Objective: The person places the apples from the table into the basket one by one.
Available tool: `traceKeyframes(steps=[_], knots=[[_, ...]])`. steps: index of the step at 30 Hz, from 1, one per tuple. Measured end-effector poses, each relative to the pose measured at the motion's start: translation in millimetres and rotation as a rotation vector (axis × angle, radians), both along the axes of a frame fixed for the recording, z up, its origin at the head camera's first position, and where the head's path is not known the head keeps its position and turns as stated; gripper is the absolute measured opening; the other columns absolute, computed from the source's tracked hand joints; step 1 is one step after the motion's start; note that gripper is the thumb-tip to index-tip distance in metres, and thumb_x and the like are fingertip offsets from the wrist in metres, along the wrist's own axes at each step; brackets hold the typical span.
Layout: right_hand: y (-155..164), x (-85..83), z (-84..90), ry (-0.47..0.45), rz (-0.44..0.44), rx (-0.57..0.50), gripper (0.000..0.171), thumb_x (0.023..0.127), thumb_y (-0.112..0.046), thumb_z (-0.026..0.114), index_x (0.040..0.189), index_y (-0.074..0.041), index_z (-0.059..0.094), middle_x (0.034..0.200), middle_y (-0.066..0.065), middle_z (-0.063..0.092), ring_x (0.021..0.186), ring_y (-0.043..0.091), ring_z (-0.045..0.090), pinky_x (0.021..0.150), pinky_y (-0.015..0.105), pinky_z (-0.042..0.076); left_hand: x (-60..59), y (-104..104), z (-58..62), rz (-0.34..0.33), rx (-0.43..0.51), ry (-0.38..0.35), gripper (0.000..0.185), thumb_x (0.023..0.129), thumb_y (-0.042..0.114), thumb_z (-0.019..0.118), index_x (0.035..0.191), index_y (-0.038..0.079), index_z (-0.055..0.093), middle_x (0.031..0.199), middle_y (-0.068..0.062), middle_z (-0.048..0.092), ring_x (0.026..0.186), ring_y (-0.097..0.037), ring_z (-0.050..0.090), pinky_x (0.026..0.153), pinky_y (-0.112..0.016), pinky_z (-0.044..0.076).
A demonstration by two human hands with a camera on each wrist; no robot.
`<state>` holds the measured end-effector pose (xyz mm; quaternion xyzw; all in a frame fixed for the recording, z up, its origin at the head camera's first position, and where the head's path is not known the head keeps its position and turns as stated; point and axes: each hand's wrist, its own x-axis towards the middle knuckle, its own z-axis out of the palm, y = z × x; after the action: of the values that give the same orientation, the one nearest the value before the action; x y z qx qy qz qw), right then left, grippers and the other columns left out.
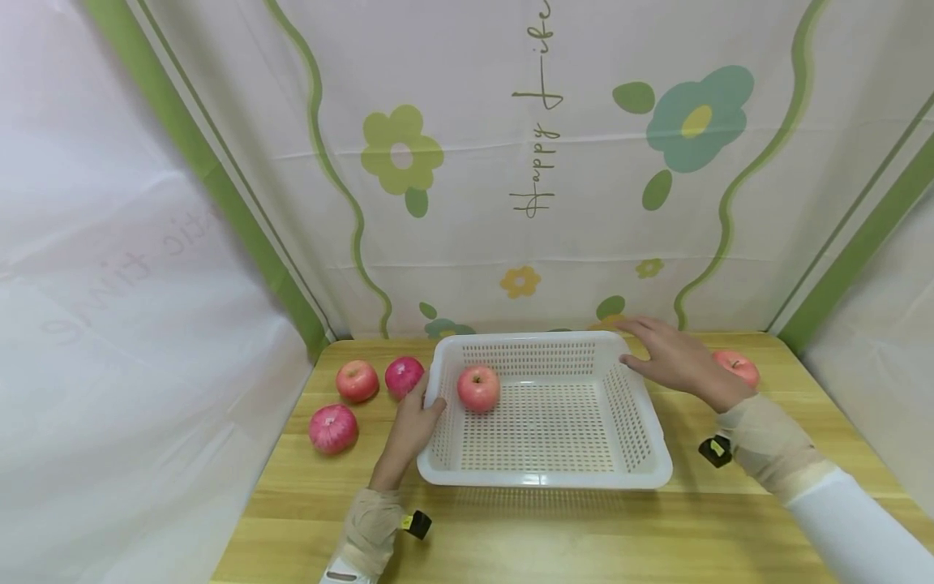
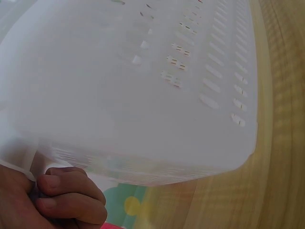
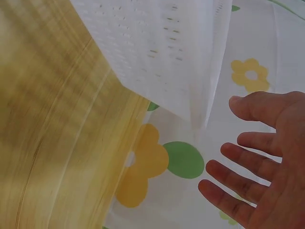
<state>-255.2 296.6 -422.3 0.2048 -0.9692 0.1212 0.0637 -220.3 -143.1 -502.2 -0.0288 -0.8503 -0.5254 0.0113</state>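
Observation:
A white plastic basket (image 1: 540,480) with perforated sides is at the middle of the wooden table, and one red apple (image 1: 478,389) lies in its left part. My left hand (image 1: 417,423) grips the basket's left rim, thumb over the edge. In the left wrist view, the fingers of that hand (image 2: 71,195) are curled under the rim beside the white wall. At the back right corner of the basket is my right hand (image 1: 673,357). Its fingers are spread and straight in the right wrist view, with a gap between the hand (image 3: 257,167) and the basket wall (image 3: 167,57).
Left of the basket lie a red apple (image 1: 357,381), a magenta round fruit or vegetable (image 1: 404,377) and a streaked pink one (image 1: 332,429). Another apple (image 1: 735,368) sits behind the right wrist. A flower-print curtain (image 1: 467,203) hangs along the back of the table (image 1: 540,543).

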Motion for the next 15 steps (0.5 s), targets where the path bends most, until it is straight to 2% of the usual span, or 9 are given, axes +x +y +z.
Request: traceKeyframes(steps=[6,15], knots=[[14.3,-1.5,-1.9,-0.024,-0.019,-0.012,0.063,0.102,-0.030,0.072,0.152,0.002,0.052,0.154,0.032,0.052,0.141,0.055,0.049,0.109,0.073,0.045,0.7,-0.5,-0.5,-0.009,0.002,-0.004,0.067,0.104,0.014,0.058,0.167,0.010,0.034,0.153,-0.030,0.056,0.117,-0.041,0.072,0.089,-0.052,0.065],[35.0,-3.3,-4.9,-0.013,-0.017,-0.030,0.061,0.102,-0.029,0.071,0.152,0.001,0.053,0.153,0.029,0.054,0.138,0.052,0.052,0.110,0.071,0.046,0.6,-0.8,-1.2,-0.004,0.004,-0.004,0.068,0.104,0.013,0.058,0.167,0.011,0.034,0.153,-0.030,0.055,0.117,-0.041,0.071,0.089,-0.053,0.065]])
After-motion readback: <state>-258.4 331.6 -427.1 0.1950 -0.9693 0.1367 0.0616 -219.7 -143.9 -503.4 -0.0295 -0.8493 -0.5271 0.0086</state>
